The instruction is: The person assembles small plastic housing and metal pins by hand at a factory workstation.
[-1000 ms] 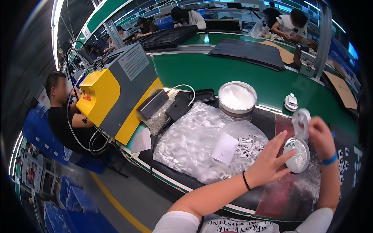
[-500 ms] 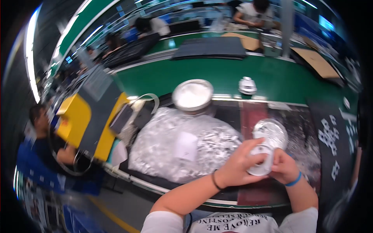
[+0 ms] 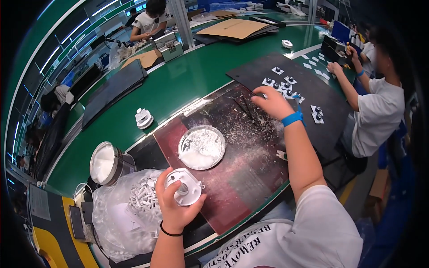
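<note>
My left hand (image 3: pixel 172 203) is closed around a round white plastic housing (image 3: pixel 192 190) with a hole in its face, held above the near left part of the dark red mat (image 3: pixel 214 214). My right hand (image 3: pixel 273 103) is stretched to the mat's far right corner, thumb and fingertips drawn together. What they pinch, if anything, is too small to make out. Thin dark tweezer-like strips (image 3: pixel 243 109) lie beside those fingertips. Just beyond the right hand, several white pieces with black round parts (image 3: pixel 288 87) rest on a black board (image 3: pixel 321 129). A round metal dish (image 3: pixel 222 154) of small white bits stands between my hands.
Left of the mat lie a clear plastic bag (image 3: pixel 105 214) of small white tubes and a tub (image 3: pixel 118 167) with white contents. Another white housing (image 3: pixel 144 118) sits on the green bench (image 3: pixel 178 76). Pale crumbs dot the mat. A co-worker (image 3: pixel 380 102) handles small parts at the right.
The view has swung to the right. My right hand has left the white housing and moved far right toward the black board. My left hand still holds the housing.
</note>
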A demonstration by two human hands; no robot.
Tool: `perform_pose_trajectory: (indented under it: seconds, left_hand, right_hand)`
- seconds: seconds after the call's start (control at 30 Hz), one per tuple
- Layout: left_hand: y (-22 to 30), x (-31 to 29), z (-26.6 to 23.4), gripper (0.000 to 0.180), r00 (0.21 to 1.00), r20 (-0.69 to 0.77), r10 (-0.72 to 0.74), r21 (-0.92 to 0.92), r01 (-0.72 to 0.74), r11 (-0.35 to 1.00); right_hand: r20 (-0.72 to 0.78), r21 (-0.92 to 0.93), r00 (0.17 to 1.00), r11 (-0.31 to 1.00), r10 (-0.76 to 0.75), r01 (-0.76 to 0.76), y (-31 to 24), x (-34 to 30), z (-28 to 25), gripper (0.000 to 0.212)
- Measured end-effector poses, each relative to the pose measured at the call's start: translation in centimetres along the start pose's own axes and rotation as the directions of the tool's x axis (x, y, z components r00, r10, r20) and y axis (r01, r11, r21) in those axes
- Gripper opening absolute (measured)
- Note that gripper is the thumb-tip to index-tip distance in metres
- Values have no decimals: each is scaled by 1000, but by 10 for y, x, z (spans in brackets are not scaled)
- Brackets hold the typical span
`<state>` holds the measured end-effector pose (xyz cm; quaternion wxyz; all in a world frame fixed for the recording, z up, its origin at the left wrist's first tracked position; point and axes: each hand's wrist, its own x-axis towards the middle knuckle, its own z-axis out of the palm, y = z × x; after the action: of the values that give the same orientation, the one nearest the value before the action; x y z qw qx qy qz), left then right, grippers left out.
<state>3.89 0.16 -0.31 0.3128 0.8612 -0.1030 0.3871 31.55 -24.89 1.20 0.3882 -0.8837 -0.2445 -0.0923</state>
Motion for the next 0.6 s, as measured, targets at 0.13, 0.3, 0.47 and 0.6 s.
perform_pose_trajectory:
  seconds: [0.13,0.3,0.47,0.6]
  left_hand:
    - [0,0,-3,71,1000,5,-10,3,10,1000]
    - [3,3,-7,67,999,33,-27,37,26,999]
    - [2,3,-6,63,997,59,-49,42,47,998]
    - [3,3,-6,63,997,51,-53,39,51,998]
  right_hand:
    - [-252,69,954,987,161,-148,46,8,-10,29]
    - [-245,52,911,943,332,-330,40,7,-23,29]
    - [-274,-487,951,833,140,-263,40,6,-8,42]
    - [-234,-557,944,764,233,-326,34,7,-2,47]
